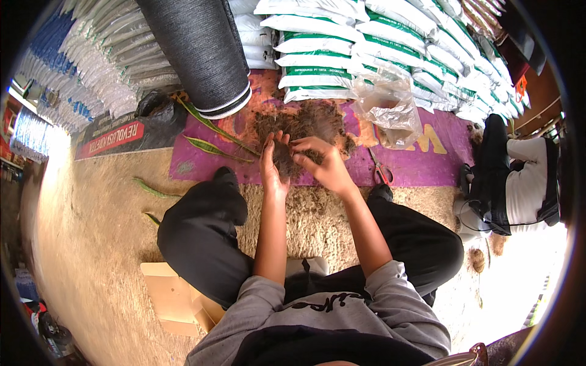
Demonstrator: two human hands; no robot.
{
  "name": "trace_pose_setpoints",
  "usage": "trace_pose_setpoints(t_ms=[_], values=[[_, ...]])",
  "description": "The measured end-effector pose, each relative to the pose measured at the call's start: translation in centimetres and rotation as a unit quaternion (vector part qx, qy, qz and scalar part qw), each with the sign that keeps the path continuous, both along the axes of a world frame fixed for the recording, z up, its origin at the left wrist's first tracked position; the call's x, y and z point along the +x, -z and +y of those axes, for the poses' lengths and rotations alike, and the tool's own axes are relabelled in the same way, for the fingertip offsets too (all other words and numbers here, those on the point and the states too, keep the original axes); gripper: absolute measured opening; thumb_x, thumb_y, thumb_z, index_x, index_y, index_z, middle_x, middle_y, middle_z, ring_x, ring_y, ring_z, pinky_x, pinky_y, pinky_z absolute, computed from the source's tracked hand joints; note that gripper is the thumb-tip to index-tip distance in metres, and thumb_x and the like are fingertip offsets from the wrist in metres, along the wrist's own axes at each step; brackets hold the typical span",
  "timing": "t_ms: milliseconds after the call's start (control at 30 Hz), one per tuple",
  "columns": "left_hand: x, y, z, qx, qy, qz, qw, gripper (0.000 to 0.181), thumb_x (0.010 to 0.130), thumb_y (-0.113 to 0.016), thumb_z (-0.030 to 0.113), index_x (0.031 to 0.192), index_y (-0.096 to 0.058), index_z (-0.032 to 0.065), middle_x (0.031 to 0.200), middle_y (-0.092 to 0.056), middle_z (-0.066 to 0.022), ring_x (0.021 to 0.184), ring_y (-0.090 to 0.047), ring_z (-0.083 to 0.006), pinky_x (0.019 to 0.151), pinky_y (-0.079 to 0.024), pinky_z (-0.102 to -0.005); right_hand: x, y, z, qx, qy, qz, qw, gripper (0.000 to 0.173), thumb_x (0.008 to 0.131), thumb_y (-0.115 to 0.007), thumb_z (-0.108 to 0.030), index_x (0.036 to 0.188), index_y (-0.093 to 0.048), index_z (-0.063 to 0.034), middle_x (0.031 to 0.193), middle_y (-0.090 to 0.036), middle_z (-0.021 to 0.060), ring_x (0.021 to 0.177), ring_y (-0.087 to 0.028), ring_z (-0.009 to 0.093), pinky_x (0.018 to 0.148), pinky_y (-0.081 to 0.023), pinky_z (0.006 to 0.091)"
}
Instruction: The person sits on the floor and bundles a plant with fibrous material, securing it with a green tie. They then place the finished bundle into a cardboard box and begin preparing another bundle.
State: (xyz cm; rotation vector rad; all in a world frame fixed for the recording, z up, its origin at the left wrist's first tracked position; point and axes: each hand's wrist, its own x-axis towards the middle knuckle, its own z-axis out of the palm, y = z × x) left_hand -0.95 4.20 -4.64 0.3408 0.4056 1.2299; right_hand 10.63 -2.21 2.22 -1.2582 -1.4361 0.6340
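My left hand cups a dark clump of fibrous soil from the left, palm turned inward. From the right, my right hand pinches the clump's edge between thumb and bent fingers. Behind both hands, a loose heap of brown fibrous growing medium lies on a purple printed sheet. A long snake plant leaf runs from the upper left towards the clump; whether it joins it is hidden. A shorter leaf lies just below.
Red-handled scissors and a crumpled clear plastic bag lie to the right. A black roll and stacked white-green sacks stand beyond. An opened cardboard box sits at left. Another person is at far right.
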Motion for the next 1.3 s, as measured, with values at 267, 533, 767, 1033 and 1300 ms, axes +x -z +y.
trace_pose_setpoints(t_ms=[267,533,767,1033,1300], values=[[0.2,-3.1,-1.5,0.139,0.004,0.096,0.986,0.044,0.089,-0.048,0.008,0.131,-0.035,-0.0009,0.129,-0.045,-0.0165,0.121,-0.043,-0.0261,0.099,-0.039,-0.0391,-1.5,1.7,0.1,-0.068,0.062,0.152,0.984,0.026,0.083,-0.064,-0.017,0.098,-0.06,0.0037,0.076,-0.064,0.0092,0.069,-0.059,0.011,0.062,-0.047,0.0254],[0.6,-3.8,-2.0,0.113,-0.003,0.096,0.989,0.044,0.088,-0.051,0.004,0.13,-0.036,-0.0012,0.123,-0.049,-0.018,0.116,-0.048,-0.0258,0.095,-0.042,-0.0372,-2.0,0.8,-0.8,-0.002,0.137,0.019,0.99,0.023,0.074,-0.071,-0.01,0.092,-0.064,0.003,0.08,-0.062,0.0089,0.073,-0.057,0.011,0.066,-0.045,0.0252],[0.8,-3.4,-1.8,0.158,-0.018,0.096,0.983,0.044,0.09,-0.047,0.006,0.13,-0.034,-0.0031,0.126,-0.047,-0.0172,0.12,-0.044,-0.0258,0.097,-0.039,-0.0376,-0.7,0.2,-1.5,-0.118,0.118,0.096,0.981,0.034,0.075,-0.071,-0.022,0.096,-0.063,0.0031,0.087,-0.064,0.0162,0.081,-0.063,0.02,0.072,-0.048,0.0328],[1.3,-5.1,-2.7,0.164,0.017,0.175,0.971,0.042,0.091,-0.05,0.02,0.127,-0.041,0.0006,0.116,-0.051,-0.0107,0.107,-0.047,-0.0184,0.087,-0.041,-0.0306,-0.8,-0.8,-2.1,-0.044,0.113,0.065,0.99,0.038,0.073,-0.073,-0.02,0.099,-0.061,0.0048,0.084,-0.066,0.0162,0.076,-0.063,0.016,0.068,-0.048,0.0299],[0.4,-4.6,-2.1,0.157,0.017,0.327,0.932,0.028,0.08,-0.069,0.024,0.098,-0.065,0.0032,0.057,-0.039,0.0093,0.05,-0.032,-0.0009,0.046,-0.029,-0.0195,0.8,-2.7,-3.1,-0.087,0.072,0.122,0.986,0.04,0.071,-0.075,-0.021,0.097,-0.061,0.0056,0.085,-0.062,0.0136,0.081,-0.062,0.018,0.07,-0.047,0.0306]])
